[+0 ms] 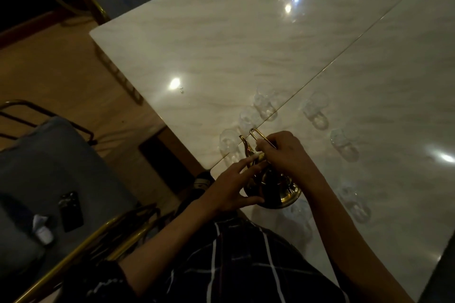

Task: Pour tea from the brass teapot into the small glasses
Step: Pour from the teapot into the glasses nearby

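Pouring is only beginning: the right hand (283, 152) is gripping the handle of the brass teapot (273, 187) at the table's (246, 44) near edge, the left hand (234, 187) is steadying it with spread fingers, and every small glass (229, 145) visible is looking empty.
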